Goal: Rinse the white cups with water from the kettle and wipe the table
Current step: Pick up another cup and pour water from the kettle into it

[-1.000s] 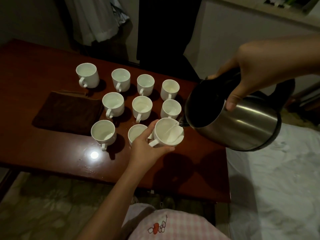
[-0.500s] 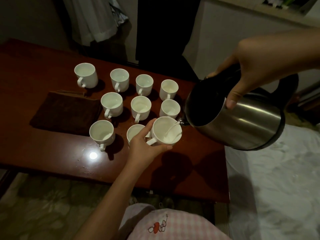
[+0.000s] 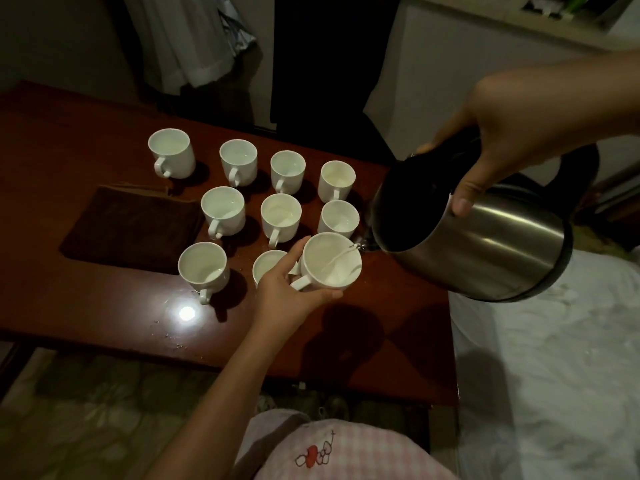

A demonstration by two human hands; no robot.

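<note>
My left hand [image 3: 287, 292] grips the cup [image 3: 330, 263] from below, held tilted just above the worktop [image 3: 398, 341] at the near right of the other cups [image 3: 280, 216]. My right hand [image 3: 502, 133] is closed round the kettle [image 3: 474, 237] handle, its spout at the cup's rim, a thin stream running in. I should keep the pour slow and stop well short of full, so I can swirl without spilling. The cloth [image 3: 131, 230] lies to the left.

Bare forearms, no sleeves, left hand [image 3: 284, 299], right hand [image 3: 512, 133], pink-white checked garment [image 3: 346, 455] w/ small red embroidery (flower-like).
</note>
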